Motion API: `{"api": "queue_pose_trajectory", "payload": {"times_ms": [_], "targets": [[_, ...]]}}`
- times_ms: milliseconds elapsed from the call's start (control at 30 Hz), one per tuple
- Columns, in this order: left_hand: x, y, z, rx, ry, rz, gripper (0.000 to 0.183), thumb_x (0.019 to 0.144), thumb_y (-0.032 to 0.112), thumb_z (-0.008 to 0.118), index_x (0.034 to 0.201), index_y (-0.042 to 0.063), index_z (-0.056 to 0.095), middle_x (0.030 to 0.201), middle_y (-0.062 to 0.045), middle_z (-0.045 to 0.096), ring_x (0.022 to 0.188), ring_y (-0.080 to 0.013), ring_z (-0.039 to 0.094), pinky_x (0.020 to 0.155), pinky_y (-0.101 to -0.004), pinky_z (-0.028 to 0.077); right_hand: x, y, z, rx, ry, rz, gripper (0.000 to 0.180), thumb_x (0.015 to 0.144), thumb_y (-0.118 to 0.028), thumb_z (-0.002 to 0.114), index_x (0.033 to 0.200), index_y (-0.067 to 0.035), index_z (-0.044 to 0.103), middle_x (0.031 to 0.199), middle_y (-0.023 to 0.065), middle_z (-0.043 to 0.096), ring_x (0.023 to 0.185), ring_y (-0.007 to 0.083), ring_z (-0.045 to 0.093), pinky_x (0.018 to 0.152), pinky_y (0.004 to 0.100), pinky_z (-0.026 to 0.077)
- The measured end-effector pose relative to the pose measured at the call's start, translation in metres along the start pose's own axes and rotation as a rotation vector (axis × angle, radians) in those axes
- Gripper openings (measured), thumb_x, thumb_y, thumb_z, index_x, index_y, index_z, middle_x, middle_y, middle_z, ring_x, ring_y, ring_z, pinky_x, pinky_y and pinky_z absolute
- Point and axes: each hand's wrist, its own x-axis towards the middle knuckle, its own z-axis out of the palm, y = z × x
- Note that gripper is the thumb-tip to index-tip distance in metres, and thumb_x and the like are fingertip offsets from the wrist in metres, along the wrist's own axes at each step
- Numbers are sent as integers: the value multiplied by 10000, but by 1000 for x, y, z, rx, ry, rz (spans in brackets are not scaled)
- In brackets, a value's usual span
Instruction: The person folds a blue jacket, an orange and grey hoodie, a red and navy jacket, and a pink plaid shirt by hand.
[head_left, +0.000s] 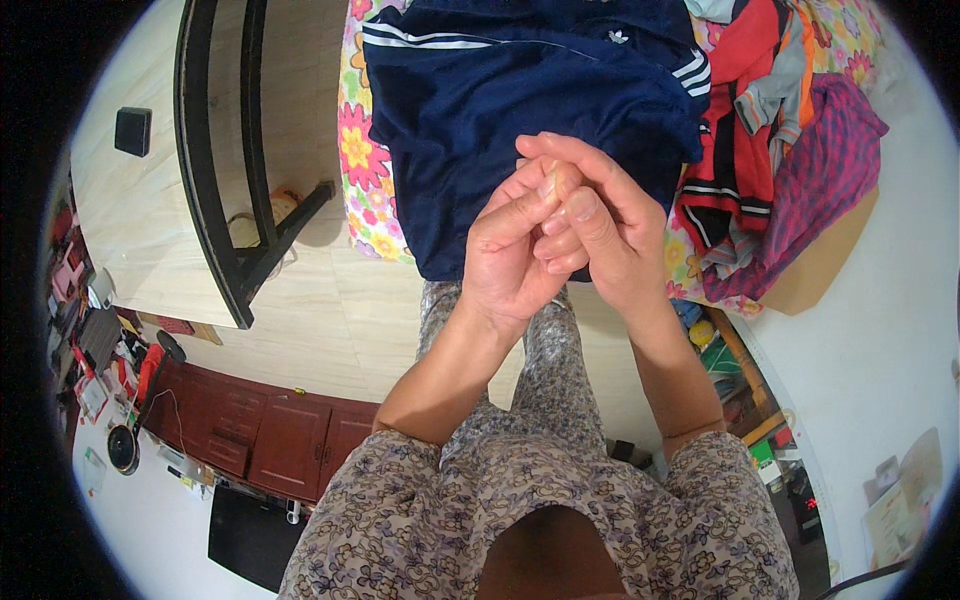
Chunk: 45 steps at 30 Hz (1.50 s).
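My left hand (517, 240) and my right hand (619, 217) are raised together in front of me, palms turned up towards the camera. Their curled fingers touch and overlap, with both thumbs close together. No object shows between them. Beneath and beyond the hands, a navy blue Adidas garment (487, 97) with white stripes lies spread on a flower-patterned cover (364, 150). Part of the garment is hidden behind my hands.
Right of the navy garment lie a red and black garment (739, 142) and a purple checked cloth (832, 172). A black-framed table (142, 202) stands at the left. Reddish-brown cabinets (289, 442) are at lower left, beside a black screen (247, 536).
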Motion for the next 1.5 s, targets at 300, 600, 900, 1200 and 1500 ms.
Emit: {"api": "queue_pose_trajectory", "payload": {"times_ms": [300, 600, 900, 1200, 1500], "targets": [[-38, -3, 34, 125, 70, 1, 125, 918, 180, 469, 901, 57, 475, 652, 22, 397, 489, -35, 337, 417, -163, 260, -22, -31, 18, -164, 3, -176, 239, 845, -66, 535, 1064, 18, 581, 1106, 156, 591, 936, 192, 606, 782, 271, 469], [-80, -18, 88, -4, 47, -75, 117, 920, 173, 468, 938, 58, 480, 653, 18, 400, 482, -39, 337, 411, -163, 264, -50, -91, 22, -154, -125, -213, 189, 874, -27, 434, 970, 49, 577, 1006, 175, 607, 919, 240, 610, 773, 287, 482], [-93, -25, 85, 146, 50, -66, 108, 930, 160, 444, 907, 61, 479, 678, -3, 430, 480, -48, 352, 401, -163, 268, -71, -97, 43, 263, 96, 144, 264, 932, -140, 426, 942, 57, 601, 963, 135, 628, 833, 158, 610, 727, 226, 483], [-95, -31, 59, 114, 92, -84, 85, 915, 141, 456, 892, 62, 476, 692, 3, 428, 499, -54, 358, 408, -167, 280, -85, -62, 41, 254, 18, 37, 224, 914, -108, 428, 1043, 45, 529, 1091, 162, 553, 988, 215, 565, 828, 284, 461], [-98, -40, 43, 1, 265, -96, 83, 878, 152, 479, 879, 71, 495, 668, 14, 425, 511, -66, 374, 416, -190, 287, -93, -39, 32, 190, 36, 114, 165, 902, -127, 484, 948, 6, 569, 1031, 86, 571, 737, 79, 538, 617, 190, 462]]}}
